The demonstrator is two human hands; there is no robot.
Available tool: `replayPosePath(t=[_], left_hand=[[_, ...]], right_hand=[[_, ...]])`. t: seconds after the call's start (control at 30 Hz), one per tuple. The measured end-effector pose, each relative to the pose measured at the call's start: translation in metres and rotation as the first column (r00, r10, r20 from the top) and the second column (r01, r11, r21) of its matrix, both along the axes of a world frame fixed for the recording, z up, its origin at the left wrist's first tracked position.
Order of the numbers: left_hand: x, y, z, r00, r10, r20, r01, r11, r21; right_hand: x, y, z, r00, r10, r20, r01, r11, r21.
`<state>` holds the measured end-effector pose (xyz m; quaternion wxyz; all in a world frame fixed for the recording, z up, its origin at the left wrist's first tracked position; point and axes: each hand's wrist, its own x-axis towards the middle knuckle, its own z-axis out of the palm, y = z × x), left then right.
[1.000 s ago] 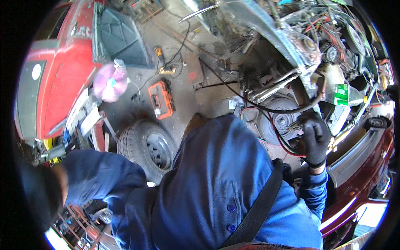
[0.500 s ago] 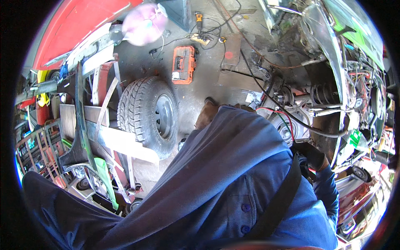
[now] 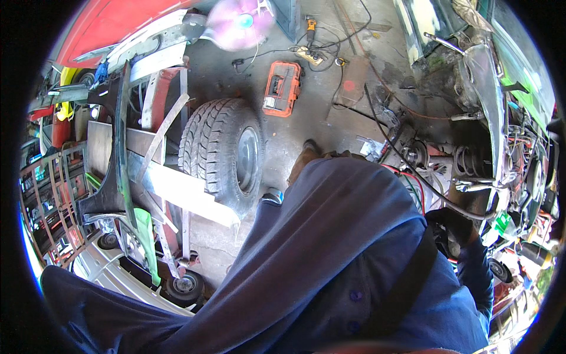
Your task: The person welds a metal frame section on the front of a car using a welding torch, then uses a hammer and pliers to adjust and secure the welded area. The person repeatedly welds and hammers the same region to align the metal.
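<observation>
My right hand (image 3: 453, 224), in what looks like a dark glove, is at the right beside my body, below the blue sleeve's cuff. Its fingers look curled, but shadow hides what is in them. A red hose (image 3: 413, 177) and a green hose (image 3: 417, 187) run down to it, and a thick black hose (image 3: 439, 193) passes just above. A dark strap (image 3: 401, 283) crosses my blue work coat (image 3: 318, 236). A long blue sleeve or fold of cloth spreads to the lower left; my left hand is not visible.
A large off-road wheel (image 3: 219, 152) stands left of my feet, beside a rack of metal body panels (image 3: 183, 194). Ahead lie an orange tool case (image 3: 282, 88), a yellow-black power tool (image 3: 311, 30) and cables. A purple fan (image 3: 239, 22) stands beyond. Exposed car suspension (image 3: 466, 160) is at right.
The view has turned a little left, so the wheel, tool case and fan sit farther right in it. More of a pale car shows at lower left. My right hand stays by the hoses.
</observation>
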<state>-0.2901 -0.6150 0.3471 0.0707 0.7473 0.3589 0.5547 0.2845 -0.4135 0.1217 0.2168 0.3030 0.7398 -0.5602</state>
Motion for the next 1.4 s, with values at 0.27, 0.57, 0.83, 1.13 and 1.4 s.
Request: replayPosePath(t=[0.27,0.57,0.83,1.13,1.4], left_hand=[[-0.013,0.013,-0.003,1.000,-0.022,0.007,0.022,1.000,-0.014],[-0.029,0.041,-0.021,0.996,-0.072,0.045,0.072,0.997,0.004],[-0.048,0.020,-0.031,0.998,-0.036,0.054,0.037,0.999,-0.009],[-0.028,-0.052,-0.025,0.978,0.200,0.062,-0.197,0.979,-0.042],[0.078,-0.132,-0.003,0.821,0.569,0.036,-0.564,0.820,-0.099]], right_hand=[[0.002,-0.013,0.027,0.981,0.138,-0.139,-0.129,0.989,0.067],[-0.023,-0.039,0.048,0.890,0.411,0.198,-0.403,0.912,-0.078],[-0.041,-0.040,0.037,0.854,0.452,0.257,-0.423,0.892,-0.163],[-0.117,0.038,-0.008,0.624,0.707,0.334,-0.689,0.699,-0.193],[-0.285,0.094,-0.076,0.723,0.670,0.168,-0.670,0.622,0.404]])
